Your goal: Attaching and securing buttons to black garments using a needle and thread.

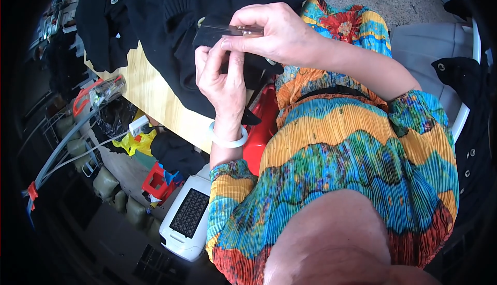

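A black knitted cardigan with large pale buttons lies heaped on a light wooden table. My right hand reaches in from the right and pinches a small flat clear item with a metallic edge, held just above the cardigan. My left hand, with a white bangle on its wrist, comes up from below. Its fingers are closed on a fold of the black fabric right under that item. The two hands touch. My sleeves and lap are in bright pleated multicoloured cloth.
Below the table's edge sit a red stool, a white appliance with a black grille, a yellow bag, a black bag and a red box. A white-framed chair with black clothing stands at the right.
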A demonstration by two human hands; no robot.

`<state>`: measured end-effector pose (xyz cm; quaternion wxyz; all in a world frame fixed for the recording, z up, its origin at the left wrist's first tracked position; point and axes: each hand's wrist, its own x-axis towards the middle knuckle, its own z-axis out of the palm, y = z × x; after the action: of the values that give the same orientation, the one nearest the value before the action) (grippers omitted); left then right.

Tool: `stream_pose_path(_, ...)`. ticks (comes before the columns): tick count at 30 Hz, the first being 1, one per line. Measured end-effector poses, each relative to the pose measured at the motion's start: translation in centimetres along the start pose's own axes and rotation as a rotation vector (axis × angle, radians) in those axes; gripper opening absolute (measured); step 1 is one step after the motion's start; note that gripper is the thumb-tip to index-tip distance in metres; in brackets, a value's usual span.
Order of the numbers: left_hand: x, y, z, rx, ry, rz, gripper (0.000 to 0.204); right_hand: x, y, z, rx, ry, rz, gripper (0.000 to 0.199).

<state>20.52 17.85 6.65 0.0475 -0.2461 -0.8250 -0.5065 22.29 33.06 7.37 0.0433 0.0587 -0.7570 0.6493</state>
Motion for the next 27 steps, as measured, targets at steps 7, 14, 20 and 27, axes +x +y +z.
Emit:
stream_pose_path(7,0.7,0.0,-0.8,-0.402,0.028,-0.453,0.008,-0.3,0.3,-1.0,-0.068,0.074,0.018,0.016)
stream_pose_path(14,0.0,0.4,-0.4,-0.173,-0.101,-0.181,0.012,0.3,0.4,-0.2,-0.059,0.029,-0.049,0.020)
stream_pose_path(20,0.9,0.7,-0.6,-0.686,-0.042,-0.578,0.007,0.3,1.2,-0.2,0.020,0.063,-0.086,0.021)
stream_pose_path(27,1.4,-0.4,-2.3,-1.060,-0.086,-0.776,0.006,-1.1,1.7,-2.1,-0.321,-0.066,-0.137,0.023)
